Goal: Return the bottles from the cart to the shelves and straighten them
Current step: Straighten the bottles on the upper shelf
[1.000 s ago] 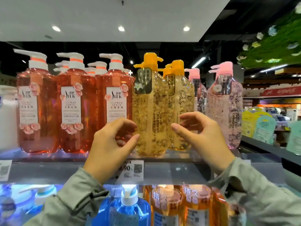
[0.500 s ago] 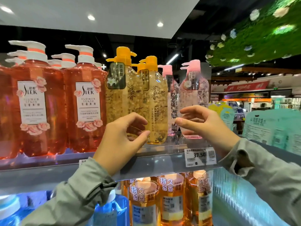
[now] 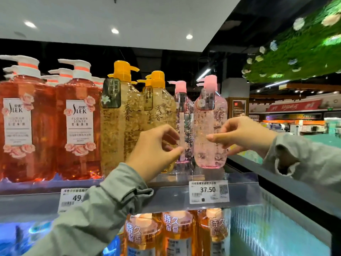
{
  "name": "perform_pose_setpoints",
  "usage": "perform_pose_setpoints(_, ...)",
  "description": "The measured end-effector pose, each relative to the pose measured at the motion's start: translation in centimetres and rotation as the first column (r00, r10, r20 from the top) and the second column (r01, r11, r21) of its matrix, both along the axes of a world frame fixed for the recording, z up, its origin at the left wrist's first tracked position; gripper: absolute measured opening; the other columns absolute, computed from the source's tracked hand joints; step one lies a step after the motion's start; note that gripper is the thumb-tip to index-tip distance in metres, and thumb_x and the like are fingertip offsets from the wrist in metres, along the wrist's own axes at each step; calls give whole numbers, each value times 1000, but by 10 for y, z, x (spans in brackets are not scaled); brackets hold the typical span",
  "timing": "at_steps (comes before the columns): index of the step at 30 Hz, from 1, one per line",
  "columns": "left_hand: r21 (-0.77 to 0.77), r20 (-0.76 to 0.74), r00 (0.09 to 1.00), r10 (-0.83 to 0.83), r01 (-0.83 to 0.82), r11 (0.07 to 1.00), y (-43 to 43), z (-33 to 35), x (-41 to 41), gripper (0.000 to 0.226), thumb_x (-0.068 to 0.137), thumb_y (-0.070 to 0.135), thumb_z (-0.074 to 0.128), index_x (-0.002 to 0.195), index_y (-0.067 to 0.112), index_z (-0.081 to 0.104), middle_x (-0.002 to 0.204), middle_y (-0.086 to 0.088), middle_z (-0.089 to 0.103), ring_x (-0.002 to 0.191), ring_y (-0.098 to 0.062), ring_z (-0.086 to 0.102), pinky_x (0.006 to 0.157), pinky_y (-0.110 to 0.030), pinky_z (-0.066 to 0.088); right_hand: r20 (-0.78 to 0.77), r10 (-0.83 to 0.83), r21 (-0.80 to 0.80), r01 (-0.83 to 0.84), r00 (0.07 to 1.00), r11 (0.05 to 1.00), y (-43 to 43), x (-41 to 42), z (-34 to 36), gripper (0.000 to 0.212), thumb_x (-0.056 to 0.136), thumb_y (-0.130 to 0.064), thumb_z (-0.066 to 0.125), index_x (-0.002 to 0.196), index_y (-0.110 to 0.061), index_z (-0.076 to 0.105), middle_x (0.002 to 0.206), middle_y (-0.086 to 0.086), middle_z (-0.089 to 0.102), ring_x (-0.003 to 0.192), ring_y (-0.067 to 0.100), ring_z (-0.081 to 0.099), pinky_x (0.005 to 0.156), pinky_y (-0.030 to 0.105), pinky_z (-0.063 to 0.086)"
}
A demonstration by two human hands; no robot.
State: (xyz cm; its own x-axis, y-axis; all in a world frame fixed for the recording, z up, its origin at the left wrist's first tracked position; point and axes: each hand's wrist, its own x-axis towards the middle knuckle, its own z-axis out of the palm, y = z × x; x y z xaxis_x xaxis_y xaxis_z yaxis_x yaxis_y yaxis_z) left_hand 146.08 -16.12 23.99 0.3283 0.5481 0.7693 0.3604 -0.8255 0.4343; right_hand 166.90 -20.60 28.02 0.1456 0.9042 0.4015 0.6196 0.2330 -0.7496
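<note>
Two pink pump bottles stand at the right end of the upper shelf (image 3: 166, 197). The nearer pink bottle (image 3: 207, 145) is upright by the shelf's end, and the second pink bottle (image 3: 184, 115) is behind and to its left. My right hand (image 3: 241, 133) is at the nearer bottle, thumb across its front and fingertips at its right edge, with no firm grip visible. My left hand (image 3: 153, 152) hovers with curled fingers in front of the yellow pump bottles (image 3: 120, 126) and holds nothing. No cart is in view.
Red Slek pump bottles (image 3: 77, 126) fill the shelf's left part. Orange bottles (image 3: 175, 235) stand on the shelf below. Price tags (image 3: 208, 192) hang on the shelf's front rail. A dark ledge (image 3: 276, 178) runs off to the right.
Both hands have moved right along the shelf, from the yellow bottles to the pink ones. The view has turned right with them.
</note>
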Motion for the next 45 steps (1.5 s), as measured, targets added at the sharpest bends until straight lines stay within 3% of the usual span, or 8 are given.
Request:
perform_pose_setpoints(5, 35, 12, 1000, 21, -22, 999, 10, 5, 27, 14, 81, 16, 72, 91, 14, 63, 84, 5, 65, 73, -6, 62, 68, -14, 54, -94, -159, 56, 165, 983, 985, 13, 20, 5, 57, 62, -33, 86, 90, -9, 42, 88, 5, 54, 82, 18, 58, 65, 39, 60)
perform_pose_setpoints(9, 92, 11, 999, 36, -37, 995, 22, 10, 47, 8, 85, 16, 67, 90, 12, 63, 79, 3, 65, 70, -11, 63, 66, -19, 54, -60, -215, 68, 219, 975, 973, 32, 18, -7, 139, 19, -68, 81, 133, -13, 23, 132, 12, 40, 122, 29, 42, 102, 50, 41)
perform_pose_setpoints(12, 114, 15, 1000, 14, -16, 993, 33, 6, 50, 2, 87, 13, 64, 87, 11, 63, 73, 2, 64, 65, -12, 63, 61, -20, 53, -163, -41, 115, 60, 986, 991, 43, 19, -16, 123, 44, -45, 86, 141, -12, 18, 130, 6, 45, 120, 23, 45, 107, 43, 36)
perform_pose_setpoints(16, 181, -120, 993, -21, 42, 983, 39, -7, 50, 2, 86, 13, 64, 86, 12, 65, 77, 4, 63, 68, -6, 57, 62, -11, 44, -224, 38, 193, 6, 974, 981, 54, 26, -25, 127, 31, -55, 82, 138, -15, 26, 129, 7, 53, 116, 25, 54, 103, 47, 43)
perform_pose_setpoints(22, 117, -193, 974, -120, 145, 983, 40, -13, 55, 8, 87, 19, 64, 92, 12, 65, 82, 0, 65, 68, -11, 60, 64, -18, 51, -218, 33, 256, 25, 975, 966, 64, 29, -30, 84, 52, -35, 84, 122, -16, 41, 113, 3, 61, 105, 20, 60, 94, 44, 49)
perform_pose_setpoints(29, 129, -173, 978, -117, 141, 982, 40, -15, 53, 9, 88, 23, 64, 92, 14, 64, 79, 4, 63, 64, -7, 58, 62, -19, 51, -153, 7, 288, 38, 988, 957, 59, 30, -34, 91, 39, -57, 78, 116, -18, 50, 114, 1, 64, 107, 22, 61, 95, 48, 48)
perform_pose_setpoints(36, 146, -128, 987, -92, 110, 983, 42, -15, 53, 15, 85, 26, 66, 98, 23, 59, 88, 8, 59, 73, -5, 58, 67, -10, 45, -218, 176, 254, -118, 960, 960, 52, 34, -32, 57, 69, -13, 76, 120, -7, 52, 102, 1, 68, 77, 1, 69, 61, 14, 53)
perform_pose_setpoints(45, 60, 21, 995, -95, 93, 994, 41, -12, 53, 41, 84, 31, 67, 116, 27, 41, 80, 3, 58, 62, -7, 61, 60, -21, 52, -88, 156, 262, -129, 984, 956, 36, 27, -28, 68, 60, -37, 75, 120, -15, 53, 105, -5, 69, 90, 6, 68, 83, 29, 56)
